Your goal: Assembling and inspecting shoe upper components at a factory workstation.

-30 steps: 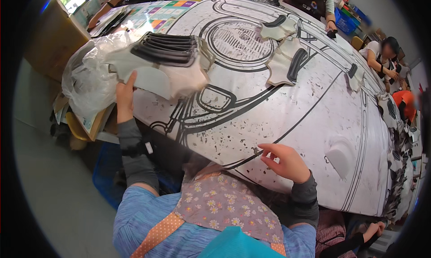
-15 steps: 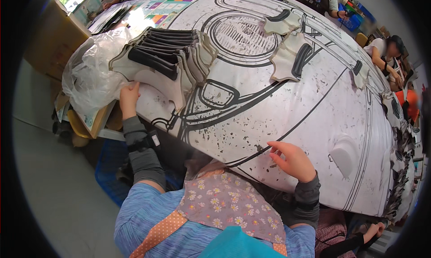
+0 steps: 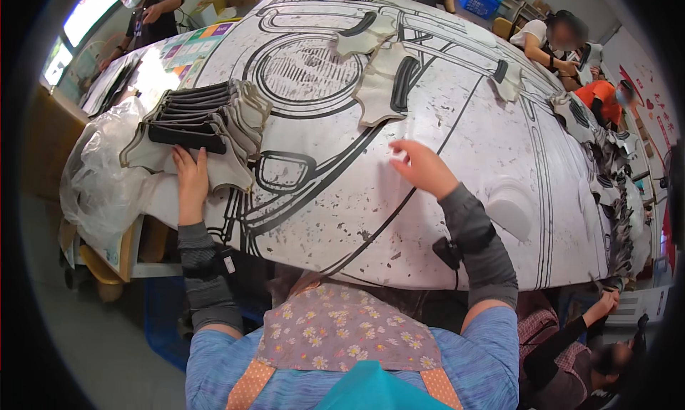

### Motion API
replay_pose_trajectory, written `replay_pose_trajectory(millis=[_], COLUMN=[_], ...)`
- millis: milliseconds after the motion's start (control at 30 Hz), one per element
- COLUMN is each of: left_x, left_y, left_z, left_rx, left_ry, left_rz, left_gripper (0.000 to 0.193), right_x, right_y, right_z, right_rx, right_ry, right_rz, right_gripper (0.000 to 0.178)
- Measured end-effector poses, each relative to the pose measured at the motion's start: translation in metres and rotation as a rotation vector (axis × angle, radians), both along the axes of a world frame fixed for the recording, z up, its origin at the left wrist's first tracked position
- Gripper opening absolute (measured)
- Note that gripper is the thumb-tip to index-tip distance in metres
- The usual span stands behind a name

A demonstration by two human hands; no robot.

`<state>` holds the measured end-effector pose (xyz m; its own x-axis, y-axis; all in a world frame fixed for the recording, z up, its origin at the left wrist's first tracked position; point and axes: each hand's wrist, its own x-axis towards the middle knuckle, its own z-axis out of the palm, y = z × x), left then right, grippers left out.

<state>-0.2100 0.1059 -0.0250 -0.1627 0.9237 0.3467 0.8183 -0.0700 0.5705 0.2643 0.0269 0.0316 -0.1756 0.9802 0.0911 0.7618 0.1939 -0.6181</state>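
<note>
A stack of cream pieces with black padded bands (image 3: 187,118), which look like shoe uppers, leans in an overlapping row at the left of the table. My left hand (image 3: 191,178) rests on the nearest piece, its fingers stretched out and the tips by the black band. Over the middle of the table hovers my right hand (image 3: 425,169), empty, with thumb and fingers apart and slightly bent. Beyond it lies one single upper (image 3: 378,89), its black band to the right. Another upper (image 3: 364,36) lies just behind that one, and a smaller-looking one (image 3: 508,80) sits farther right.
The table cover (image 3: 342,203) is white with black line drawings and worn specks. Crumpled clear plastic (image 3: 100,167) lies left of the stack. A white half-round block (image 3: 508,209) stands at right. More uppers (image 3: 606,189) pile along the right edge. Several people work around the table.
My left hand has moved from the stack's left corner onto the front piece. My right hand has reached farther forward over the table. The whole view has shifted.
</note>
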Motion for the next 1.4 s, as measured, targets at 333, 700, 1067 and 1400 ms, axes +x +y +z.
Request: replay_pose_trajectory(millis=[333, 700, 1067, 1400], left_x=[-0.002, -0.036, 0.133, 0.182], left_y=[-0.008, -0.005, -0.057, -0.004], left_z=[0.009, -0.017, 0.113, 0.067], left_rx=[0.041, 0.144, 0.527, -0.138], left_ry=[-0.12, -0.58, -0.355, -0.093], left_rz=[0.117, -0.057, -0.51, -0.788], left_gripper=[0.088, 0.076, 0.039, 0.03], right_x=[-0.004, 0.027, 0.064, 0.083], right_y=[0.084, 0.013, -0.057, -0.018], right_z=[-0.039, 0.015, 0.024, 0.095], right_rx=[0.355, 0.358, -0.244, -0.277], right_ry=[-0.444, 0.452, 0.761, 0.012], right_rz=[-0.232, -0.336, 0.204, 0.095], right_gripper=[0.017, 0.016, 0.013, 0.02])
